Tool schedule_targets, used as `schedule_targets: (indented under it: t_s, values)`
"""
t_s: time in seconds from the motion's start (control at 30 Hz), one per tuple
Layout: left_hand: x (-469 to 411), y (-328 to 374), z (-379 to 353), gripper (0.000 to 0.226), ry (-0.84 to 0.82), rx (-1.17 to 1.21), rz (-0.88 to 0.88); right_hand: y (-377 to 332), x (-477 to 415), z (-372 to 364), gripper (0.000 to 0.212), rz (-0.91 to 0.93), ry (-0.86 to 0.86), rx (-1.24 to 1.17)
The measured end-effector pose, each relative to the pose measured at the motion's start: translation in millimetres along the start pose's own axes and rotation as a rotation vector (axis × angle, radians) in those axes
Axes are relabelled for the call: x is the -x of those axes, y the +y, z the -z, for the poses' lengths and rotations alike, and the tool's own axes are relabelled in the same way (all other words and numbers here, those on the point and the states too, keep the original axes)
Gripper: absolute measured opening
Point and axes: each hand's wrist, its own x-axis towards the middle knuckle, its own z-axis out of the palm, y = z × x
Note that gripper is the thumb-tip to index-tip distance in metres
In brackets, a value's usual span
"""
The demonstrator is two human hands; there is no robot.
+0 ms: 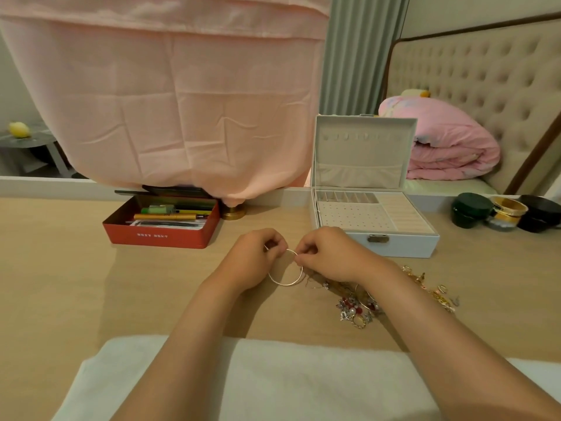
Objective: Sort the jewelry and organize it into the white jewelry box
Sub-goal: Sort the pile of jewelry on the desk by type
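**Two hands pinch a thin bangle before the open box**

The left hand (256,253) pinches the upper left of a thin silver bangle (285,282) with curled fingers. The right hand (329,253) pinches its upper right, so both are closed on the one ring. The bangle hangs between them just in front of the white jewelry box (403,246), off that box's near left corner. I cannot tell whether its low edge rests on the table (91,284).

A red tin (158,235) of pens lies well to the left of the box. The unsorted jewelry pile (358,308) lies in front of the box, partly under the right forearm. Dark jars (470,209) stand to the right of the box.

The box stands with its lid up, and its compartments look empty.

As for handling, the bangle looks light, stiff and springy, and smooth enough to slip. A pinch on opposite sides of the rim should suit it best. Fine strands trail near its right side (possibly a snagged chain, too small to tell), so a gentle pull seems wiser than a tug.
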Motion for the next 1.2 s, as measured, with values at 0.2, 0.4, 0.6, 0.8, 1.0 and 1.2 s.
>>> schedule_targets:
  t_s: [0.2, 0.4, 0.6, 0.8, 1.0, 1.2]
  values:
    - [-4.7, -14.6, 2.1, 0.015, 0.139, -0.044, 0.057, -12.2, -32.7, -18.2, 0.017, -0.015, 0.086, 0.154]
    - [-5.3, -21.9, 4.1, 0.039, -0.041, -0.164, 0.119, -8.4, -57.4, -37.0, 0.022, -0.114, 0.063, 0.334]
    - [-4.8, -20.4, 4.4, 0.065, -0.087, -0.352, 0.04, -11.2, -46.2, -27.2, 0.036, -0.031, -0.042, 0.33]
    - [-3.3, -14.5, -3.5, 0.04, -0.008, -0.45, 0.067, -3.5, 1.9, 5.6, 0.046, 0.048, -0.072, 0.165]
    - [-1.4, -9.7, -3.0, 0.034, -0.057, -0.528, 0.076, 26.4, 51.0, 74.7, 0.027, 0.03, -0.022, 0.038]
    - [4.0, 35.9, -15.5, 0.028, 0.015, -0.575, -0.01, 58.9, 61.9, 91.9, 0.021, -0.042, -0.109, 0.161]
